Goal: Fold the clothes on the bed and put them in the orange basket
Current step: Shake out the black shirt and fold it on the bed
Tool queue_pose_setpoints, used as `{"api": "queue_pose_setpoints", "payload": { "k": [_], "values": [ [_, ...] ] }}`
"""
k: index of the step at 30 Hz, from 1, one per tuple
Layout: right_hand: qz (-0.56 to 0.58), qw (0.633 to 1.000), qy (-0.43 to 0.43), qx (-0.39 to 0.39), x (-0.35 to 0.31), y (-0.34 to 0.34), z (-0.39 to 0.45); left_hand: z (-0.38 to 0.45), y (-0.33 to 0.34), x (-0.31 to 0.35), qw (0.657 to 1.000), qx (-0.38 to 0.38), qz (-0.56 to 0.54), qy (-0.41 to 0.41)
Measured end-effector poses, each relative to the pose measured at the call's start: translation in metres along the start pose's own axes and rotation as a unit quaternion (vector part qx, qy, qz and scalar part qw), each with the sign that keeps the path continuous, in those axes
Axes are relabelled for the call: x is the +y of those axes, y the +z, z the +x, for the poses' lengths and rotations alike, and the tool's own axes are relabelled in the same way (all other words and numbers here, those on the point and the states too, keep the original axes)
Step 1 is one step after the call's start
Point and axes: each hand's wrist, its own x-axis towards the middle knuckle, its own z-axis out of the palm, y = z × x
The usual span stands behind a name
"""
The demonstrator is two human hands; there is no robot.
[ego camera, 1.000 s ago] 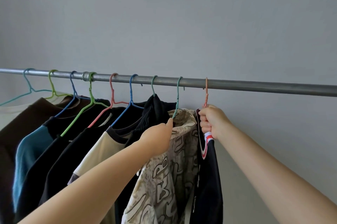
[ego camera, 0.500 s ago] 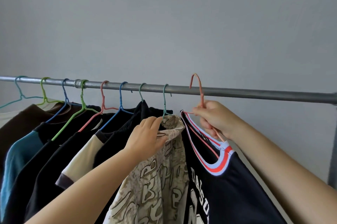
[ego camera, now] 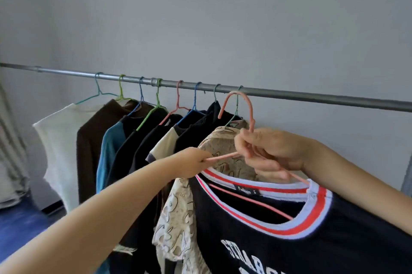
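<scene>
Early stage: black jersey (ego camera: 301,235) on its pink hanger (ego camera: 239,104) is off the rail (ego camera: 312,98), right hand (ego camera: 274,153) fingers clamped at the hanger neck, left hand (ego camera: 196,161) pinching its arm; folding, basket not in view, pending.

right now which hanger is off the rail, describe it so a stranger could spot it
Find the grey rail across the wall and its row of hung shirts. At the row's right end, both hands hold a pink hanger carrying a black jersey. Its hook hangs free of the rail.

Home bedroom: clothes rail (ego camera: 289,96), hung shirts (ego camera: 93,146).
</scene>
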Motion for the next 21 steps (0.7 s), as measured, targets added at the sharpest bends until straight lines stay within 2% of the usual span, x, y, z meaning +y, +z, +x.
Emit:
{"api": "queue_pose_setpoints", "payload": {
  "k": [2,6,11,18,21],
  "values": [
    [-0.017,1.0,0.004,0.025,-0.003,0.023,0.005,-0.044,-0.012,-0.007,1.0,-0.011,0.0,-0.026],
    [-0.065,0.993,0.024,0.096,-0.007,0.068,0.018,-0.128,-0.035,-0.026,0.997,0.04,0.004,-0.068],
    [-0.122,0.989,0.011,0.079,-0.005,0.128,0.057,-0.239,-0.071,-0.041,0.985,0.1,0.01,-0.139],
    [-0.149,0.961,-0.071,0.221,0.001,0.185,0.143,-0.372,-0.115,-0.058,0.95,0.171,0.067,-0.252],
    [-0.237,0.924,-0.107,0.28,-0.006,0.204,0.177,-0.412,-0.118,-0.059,0.934,0.224,0.044,-0.274]
  ]
}}
